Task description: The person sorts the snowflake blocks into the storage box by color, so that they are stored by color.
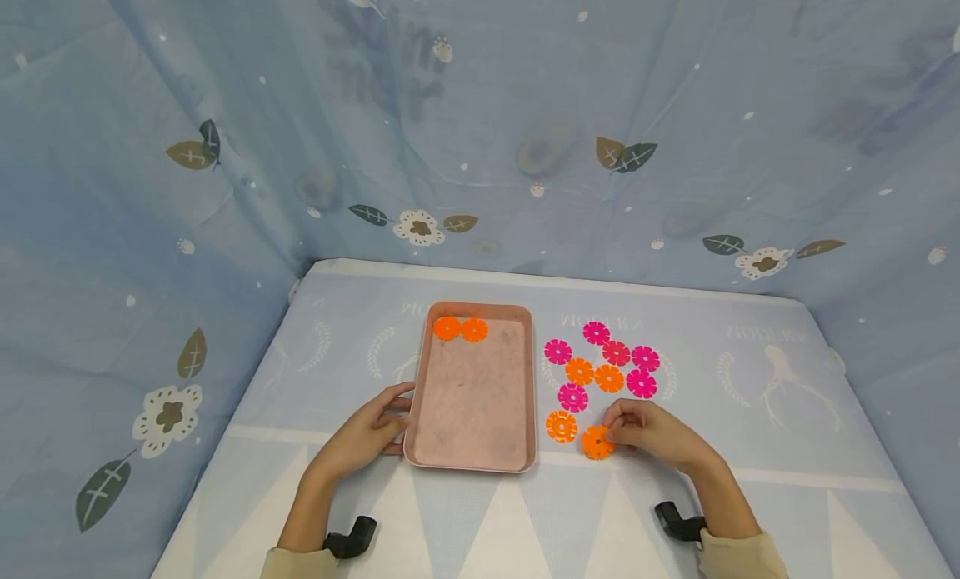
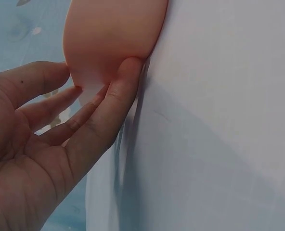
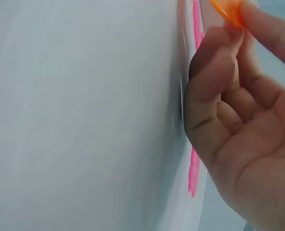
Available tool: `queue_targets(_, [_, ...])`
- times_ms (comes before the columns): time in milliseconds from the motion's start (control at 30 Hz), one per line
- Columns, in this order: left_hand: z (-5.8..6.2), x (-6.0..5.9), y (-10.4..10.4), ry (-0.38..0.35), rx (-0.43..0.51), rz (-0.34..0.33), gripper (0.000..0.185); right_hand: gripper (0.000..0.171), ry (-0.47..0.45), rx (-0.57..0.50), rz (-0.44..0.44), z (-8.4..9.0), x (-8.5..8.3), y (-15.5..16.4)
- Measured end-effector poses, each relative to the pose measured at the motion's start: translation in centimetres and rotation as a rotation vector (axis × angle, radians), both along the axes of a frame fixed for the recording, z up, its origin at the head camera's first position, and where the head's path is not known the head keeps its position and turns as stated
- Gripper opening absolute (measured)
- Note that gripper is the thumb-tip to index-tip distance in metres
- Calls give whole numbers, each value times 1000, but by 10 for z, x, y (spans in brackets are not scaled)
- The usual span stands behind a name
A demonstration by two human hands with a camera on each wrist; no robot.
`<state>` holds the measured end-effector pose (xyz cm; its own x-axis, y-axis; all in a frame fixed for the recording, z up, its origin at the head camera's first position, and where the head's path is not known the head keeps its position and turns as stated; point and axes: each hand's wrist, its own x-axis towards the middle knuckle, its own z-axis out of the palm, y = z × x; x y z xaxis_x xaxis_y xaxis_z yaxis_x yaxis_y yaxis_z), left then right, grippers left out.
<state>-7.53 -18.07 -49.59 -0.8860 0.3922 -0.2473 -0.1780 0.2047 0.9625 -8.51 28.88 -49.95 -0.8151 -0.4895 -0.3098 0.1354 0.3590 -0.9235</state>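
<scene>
1. On my head view I see a shallow pink tray (image 1: 472, 396), rectangular with rounded corners and a raised rim; its floor looks matte and faintly mottled.
2. Two orange discs (image 1: 461, 329) lie flat in the tray's far left corner, touching side by side. They are thin plastic with notched, flower-like edges and a small centre hole.
3. Right of the tray, loose discs (image 1: 603, 366) of the same shape lie on the cloth, pink and orange mixed, several touching.
4. The table cloth (image 1: 750, 412) is pale blue with white triangles near me; smooth, lightly creased. Blue leaf-printed fabric hangs behind and to both sides.
5. Left hand (image 1: 367, 433): it rests at the tray's near left corner. In the left wrist view the fingers (image 2: 106, 110) are nearly straight, tips pressing the smooth rounded rim (image 2: 111, 38), thumb on the other side of the corner. Relaxed, not curled round anything.
6. Right hand (image 1: 652, 433): it pinches one orange disc (image 1: 597, 442), nearest me in the loose group, just right of another orange one (image 1: 562, 426). In the right wrist view thumb and forefinger close narrowly on the disc's edge (image 3: 227, 10), the remaining fingers curled into the palm.
7. I cannot tell whether the pinched disc touches the cloth or is lifted.
</scene>
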Motion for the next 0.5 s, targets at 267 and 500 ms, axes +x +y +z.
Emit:
queue_targets(267, [0,0,0,-6,15,-4,54,25,-41,-91,-173,-1,-15,-15])
queue_targets(500, [0,0,0,-6,8,0,54,30,-75,-181,-312,4,-33,-40])
